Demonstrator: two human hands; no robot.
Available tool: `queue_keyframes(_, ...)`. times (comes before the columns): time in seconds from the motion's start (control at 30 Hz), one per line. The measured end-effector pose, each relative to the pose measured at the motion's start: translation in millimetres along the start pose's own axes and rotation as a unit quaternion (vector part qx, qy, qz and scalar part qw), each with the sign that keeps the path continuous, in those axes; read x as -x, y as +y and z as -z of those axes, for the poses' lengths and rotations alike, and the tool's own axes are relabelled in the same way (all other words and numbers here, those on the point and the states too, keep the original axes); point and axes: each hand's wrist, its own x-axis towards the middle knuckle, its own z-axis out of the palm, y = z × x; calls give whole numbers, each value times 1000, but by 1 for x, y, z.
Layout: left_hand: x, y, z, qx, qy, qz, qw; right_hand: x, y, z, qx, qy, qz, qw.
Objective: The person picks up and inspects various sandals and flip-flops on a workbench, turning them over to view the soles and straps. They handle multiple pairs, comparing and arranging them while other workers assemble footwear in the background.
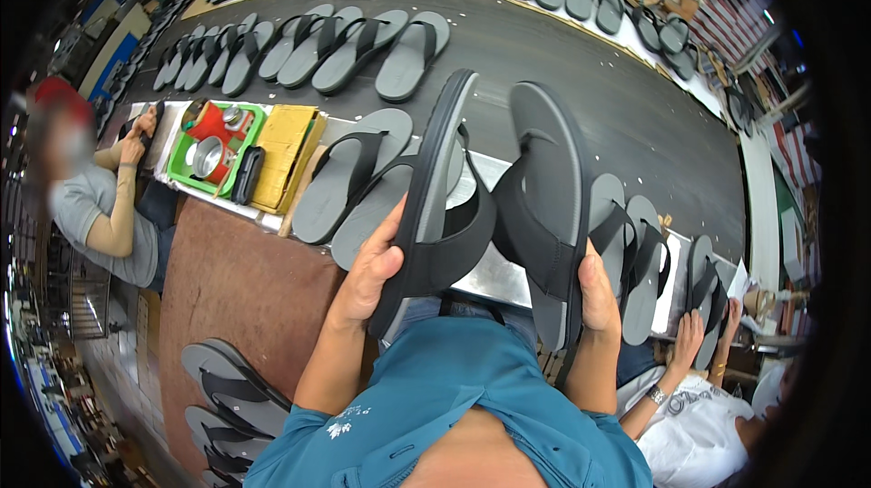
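Note:
Two grey flip-flops with wide black straps are held up side by side in front of me. My left hand (374, 268) is closed round the outer edge of the left flip-flop (435, 189), which is tilted on its side. In my right hand (599, 293) is the right flip-flop (550, 161), its grey footbed turned partly toward me. Just behind my left hand, more flip-flops (354, 175) rest on the metal ledge. Others (640, 252) stand close beyond my right hand.
A dark conveyor belt (517, 62) carries a row of flip-flops (336, 48). At the left sit a green tray (210, 181) with tins and a yellow box (287, 157). A brown board (245, 270) holds stacked flip-flops (231, 388). Co-workers (100, 216) sit left and right (694, 415).

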Motion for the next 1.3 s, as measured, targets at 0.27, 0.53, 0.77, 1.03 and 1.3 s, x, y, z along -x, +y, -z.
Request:
queue_keyframes(0.27, -34, -7, -16, 124, 181, -228, 949, -16, 26, 12, -6, 295, 304, 906)
queue_keyframes(0.53, -39, 1, -23, 103, 197, -262, 939, -31, 11, -11, -173, 334, 306, 875)
queue_keyframes(0.77, -41, 3, -24, 136, 158, -229, 951, -39, -8, -36, -340, 277, 202, 875)
queue_keyframes(1.03, -50, -7, -37, 417, 40, -99, 903, -46, -2, -48, -637, 103, 35, 763)
queue_keyframes(1.3, -49, -29, -47, 565, -97, -31, 819, -38, 13, -67, -726, -49, 6, 686)
